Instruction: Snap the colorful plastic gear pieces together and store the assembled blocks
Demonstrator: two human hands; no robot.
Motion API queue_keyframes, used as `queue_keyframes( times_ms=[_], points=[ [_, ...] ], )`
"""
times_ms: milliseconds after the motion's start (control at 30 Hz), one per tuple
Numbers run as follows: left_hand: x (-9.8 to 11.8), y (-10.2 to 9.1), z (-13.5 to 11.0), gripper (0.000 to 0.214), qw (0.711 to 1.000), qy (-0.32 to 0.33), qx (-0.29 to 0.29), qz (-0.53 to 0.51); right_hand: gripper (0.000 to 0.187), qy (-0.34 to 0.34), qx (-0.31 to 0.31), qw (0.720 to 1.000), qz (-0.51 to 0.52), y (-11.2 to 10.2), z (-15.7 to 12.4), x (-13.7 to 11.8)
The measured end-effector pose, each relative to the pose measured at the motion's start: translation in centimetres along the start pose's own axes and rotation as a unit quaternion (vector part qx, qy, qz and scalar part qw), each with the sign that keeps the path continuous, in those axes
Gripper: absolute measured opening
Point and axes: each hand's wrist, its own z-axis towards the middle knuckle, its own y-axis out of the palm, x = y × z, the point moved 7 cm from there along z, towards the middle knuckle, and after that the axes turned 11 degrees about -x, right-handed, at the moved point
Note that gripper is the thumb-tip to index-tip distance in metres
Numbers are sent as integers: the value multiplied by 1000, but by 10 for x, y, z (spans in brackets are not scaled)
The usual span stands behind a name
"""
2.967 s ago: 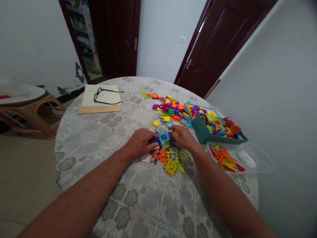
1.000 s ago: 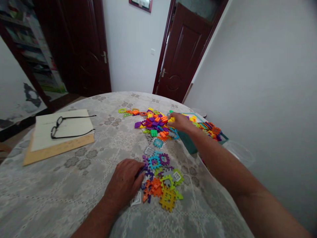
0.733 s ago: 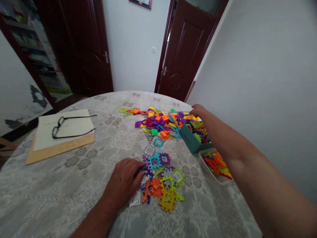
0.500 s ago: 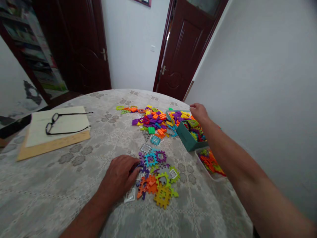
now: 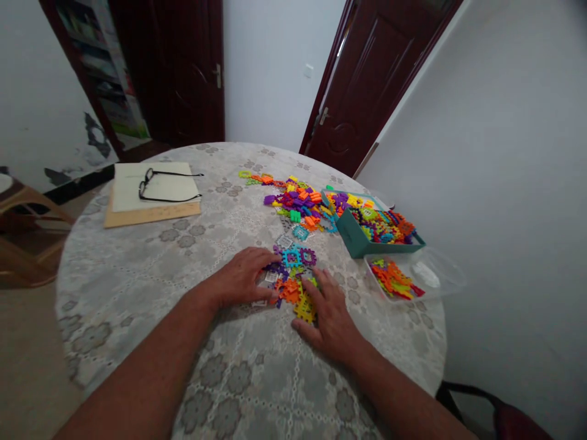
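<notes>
Room: pale walls, with two dark red-brown panelled doors (image 5: 367, 79) at 12 and 1 o'clock; shelves at 11 o'clock are too blurred to read.
Desk (image 5: 137, 287): round, draped in a pale grey lace-patterned cloth with flower medallions; the near edge is cut off by the frame.
Tile cluster (image 5: 292, 278): flat, square plastic frames with toothed edges in blue, purple, orange, yellow, green and white. It lies on the desk at centre, between the two hands.
Left hand (image 5: 242, 282): palm down at 9 o'clock of the cluster, fingers loosely apart. The tips rest on the purple and white tiles and grip nothing.
Right hand (image 5: 331, 318): palm down at 5 o'clock of the cluster, fingers spread flat. It covers part of a yellow tile (image 5: 306, 308) and hides its right edge.
Loose pile (image 5: 298, 201): small mixed-colour blocks and frames scattered at 12 o'clock, apart from the cluster.
Teal box (image 5: 360, 243): rectangular, probably card, at 2 o'clock and heaped with bright pieces.
Clear tub (image 5: 395, 280): see-through plastic at 3 o'clock, holding mostly orange and green pieces; what lies beside it may be its lid.
Glasses (image 5: 160, 186): thin black frames, arms unfolded, on a cream book (image 5: 137, 205) at 10 o'clock.
Edges: a wooden stool (image 5: 21, 244) at 9 o'clock and a dark seat (image 5: 504, 415) at 4 o'clock, both cropped.
</notes>
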Motion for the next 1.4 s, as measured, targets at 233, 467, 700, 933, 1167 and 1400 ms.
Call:
queue_keyframes(
  times_ms=[233,467,700,933,1167,1400],
  points=[
    [4,12,-22,119,995,-37,-77,42,68,18,28,999,-11,-6,12,12],
    [15,32,-7,95,990,-96,-27,102,65,7,30,1000,4,-8,30,28],
    [20,36,29,79,977,-158,104,100,62,-13,50,995,87,-12,84,59],
    [19,41,54,65,972,-177,152,35,62,67,154,956,241,-26,79,91],
    [22,13,35,35,970,-137,196,45,65,120,156,925,324,-31,73,108],
    [51,-12,36,33,978,-95,177,-48,42,24,128,930,343,-46,68,98]
  ],
)
